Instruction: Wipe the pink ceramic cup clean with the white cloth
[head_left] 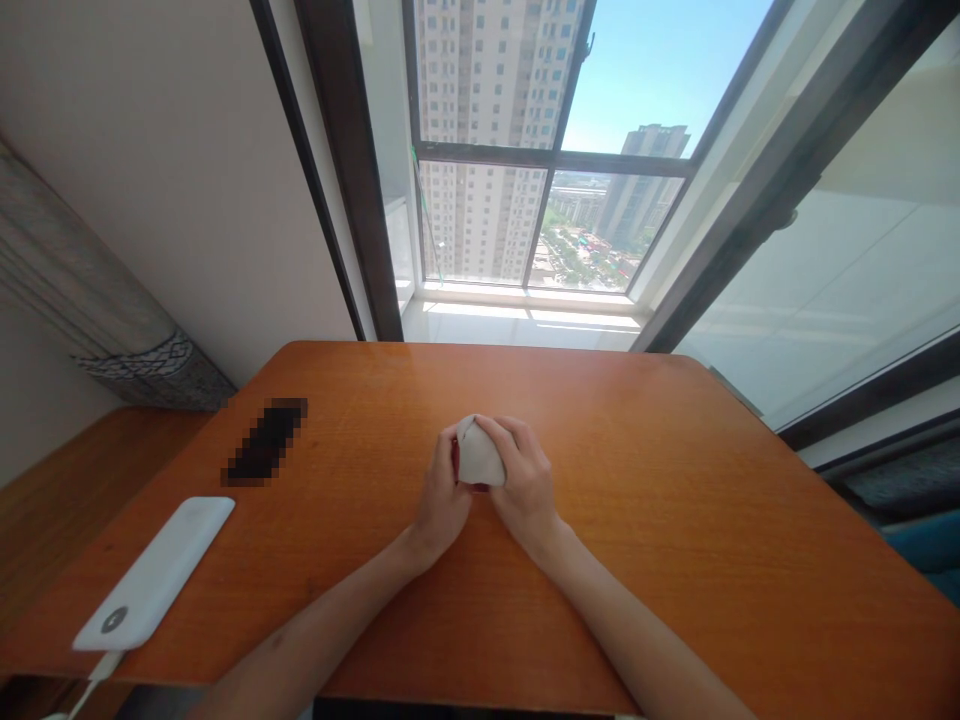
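Note:
Both my hands meet at the middle of an orange-brown wooden table (675, 480). My left hand (442, 500) and my right hand (525, 480) are closed together around a small white bundle (477, 456) that looks like cloth or paper. A bit of red shows under the bundle between my hands; I cannot make out what it is. The bundle rests on or just above the tabletop.
A white power bank (154, 575) with a cable lies at the table's near left corner. A dark blurred-out object (265, 441) lies beyond it. Large windows stand behind the table, a grey curtain (90, 310) hangs at the left, and a wall is beside it.

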